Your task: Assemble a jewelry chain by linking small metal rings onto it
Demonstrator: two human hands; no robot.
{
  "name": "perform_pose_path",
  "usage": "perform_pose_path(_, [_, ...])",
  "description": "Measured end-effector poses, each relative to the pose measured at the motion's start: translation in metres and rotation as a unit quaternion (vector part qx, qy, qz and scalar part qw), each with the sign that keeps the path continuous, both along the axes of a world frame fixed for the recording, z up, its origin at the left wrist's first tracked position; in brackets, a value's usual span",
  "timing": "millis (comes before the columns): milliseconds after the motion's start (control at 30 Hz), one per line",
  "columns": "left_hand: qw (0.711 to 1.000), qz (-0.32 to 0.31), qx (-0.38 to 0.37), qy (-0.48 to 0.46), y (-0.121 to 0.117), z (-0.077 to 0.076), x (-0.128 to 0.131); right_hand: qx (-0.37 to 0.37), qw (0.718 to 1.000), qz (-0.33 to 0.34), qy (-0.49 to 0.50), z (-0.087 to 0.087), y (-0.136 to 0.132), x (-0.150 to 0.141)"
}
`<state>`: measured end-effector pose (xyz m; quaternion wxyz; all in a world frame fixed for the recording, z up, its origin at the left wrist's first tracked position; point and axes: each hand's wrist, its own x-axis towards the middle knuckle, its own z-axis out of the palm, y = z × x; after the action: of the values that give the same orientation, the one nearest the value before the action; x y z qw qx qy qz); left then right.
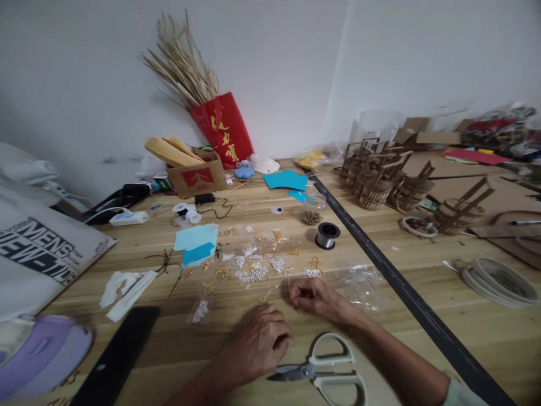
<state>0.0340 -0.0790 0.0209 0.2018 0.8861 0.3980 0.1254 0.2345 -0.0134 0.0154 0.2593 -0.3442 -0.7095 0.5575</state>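
Note:
My left hand (262, 341) rests on the wooden table (422, 293) with its fingers curled in a pinch; what it holds is too small to name. My right hand (310, 296) lies just right of it, fingers pinched together near a thin wire loop (287, 276) and a small gold chain piece (266, 296). Several little bags of gold and silver jewellery parts (253, 262) are spread on the table just beyond both hands. White-handled scissors (325, 369) lie between my forearms, close to me.
A spool of silver wire (327, 235), a small jar of beads (313, 210) and blue paper (196, 243) lie farther back. A black phone (118, 352) is at the near left. Cardboard models (380, 180) and tape rolls (499, 279) fill the right side beyond a black strip (380, 254).

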Motion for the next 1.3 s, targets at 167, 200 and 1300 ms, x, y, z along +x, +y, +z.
perform_pose_path(167, [0.999,0.016,-0.018,-0.023,0.001,-0.003,-0.001,-0.037,0.999,-0.005,0.016,0.004,-0.001,-0.007])
perform_pose_path(200, [0.999,0.019,-0.02,-0.03,0.001,-0.003,-0.001,-0.041,0.999,-0.006,0.021,0.003,-0.001,-0.008])
perform_pose_path(1300, [0.988,0.151,0.004,0.008,0.053,-0.002,-0.055,-0.117,0.989,-0.063,0.062,-0.019,-0.002,-0.015])
